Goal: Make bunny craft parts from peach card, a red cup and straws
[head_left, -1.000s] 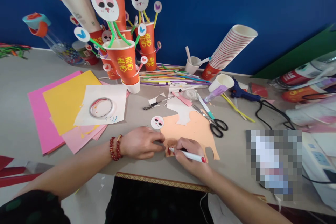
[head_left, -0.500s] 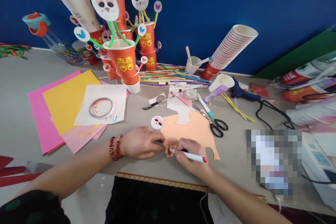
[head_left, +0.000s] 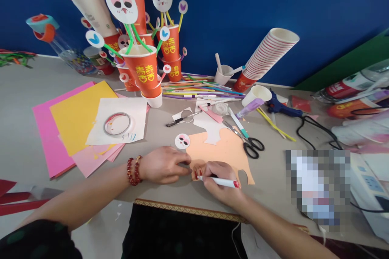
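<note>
Pinched in my right hand (head_left: 221,170) is a white marker (head_left: 225,182) with a red end, its tip on the lower left corner of a peach paper sheet (head_left: 227,149). Small red-filled ear shapes (head_left: 196,173) are drawn there. My left hand (head_left: 164,165) lies on the table, fingers loosely bent and apart, fingertips at that sheet's left edge. Just above them sits a round white rabbit face cutout (head_left: 182,141). Black-handled scissors (head_left: 251,147) rest over the sheet's right side, and a notch is cut from its lower right edge.
Red cups with rabbit figures (head_left: 142,68) stand at the back left. Coloured paper sheets (head_left: 67,129) lie left, under a tape roll (head_left: 117,124). Pipe cleaners (head_left: 194,89), a leaning cup stack (head_left: 267,54) and a blue glue gun (head_left: 284,107) with its cord lie behind and right.
The marker tip has shifted slightly right and down over the drawn ear shapes, and more of the second one shows. My left hand stays put.
</note>
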A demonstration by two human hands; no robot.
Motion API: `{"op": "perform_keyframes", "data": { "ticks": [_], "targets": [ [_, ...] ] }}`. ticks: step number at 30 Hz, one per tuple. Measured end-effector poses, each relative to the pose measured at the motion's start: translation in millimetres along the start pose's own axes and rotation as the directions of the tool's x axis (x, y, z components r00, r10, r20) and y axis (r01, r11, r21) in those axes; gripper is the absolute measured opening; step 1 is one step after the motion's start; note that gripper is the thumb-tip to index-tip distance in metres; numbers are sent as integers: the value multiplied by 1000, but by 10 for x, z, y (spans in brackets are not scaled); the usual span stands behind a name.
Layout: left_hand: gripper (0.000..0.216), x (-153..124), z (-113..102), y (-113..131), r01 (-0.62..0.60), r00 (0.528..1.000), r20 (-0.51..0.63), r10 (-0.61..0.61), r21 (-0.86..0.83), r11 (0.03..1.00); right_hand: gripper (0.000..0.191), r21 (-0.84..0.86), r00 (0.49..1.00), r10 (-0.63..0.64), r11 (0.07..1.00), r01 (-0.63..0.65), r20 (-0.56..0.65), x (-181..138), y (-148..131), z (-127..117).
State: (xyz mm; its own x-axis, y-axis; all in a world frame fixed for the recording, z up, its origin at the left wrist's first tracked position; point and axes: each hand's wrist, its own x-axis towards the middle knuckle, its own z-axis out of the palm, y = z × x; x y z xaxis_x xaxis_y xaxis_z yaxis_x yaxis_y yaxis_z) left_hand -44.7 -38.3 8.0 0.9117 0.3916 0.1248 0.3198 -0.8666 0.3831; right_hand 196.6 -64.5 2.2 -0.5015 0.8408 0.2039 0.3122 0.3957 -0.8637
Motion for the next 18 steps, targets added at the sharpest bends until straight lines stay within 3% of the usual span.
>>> {"op": "perform_keyframes", "data": {
  "ticks": [18],
  "targets": [
    [26, 1, 13, -7, 0, 1000, 3, 0, -10, 1000, 20, 100, 999, -5, 995, 1, 38, 5, 0, 3]
  ]
}}
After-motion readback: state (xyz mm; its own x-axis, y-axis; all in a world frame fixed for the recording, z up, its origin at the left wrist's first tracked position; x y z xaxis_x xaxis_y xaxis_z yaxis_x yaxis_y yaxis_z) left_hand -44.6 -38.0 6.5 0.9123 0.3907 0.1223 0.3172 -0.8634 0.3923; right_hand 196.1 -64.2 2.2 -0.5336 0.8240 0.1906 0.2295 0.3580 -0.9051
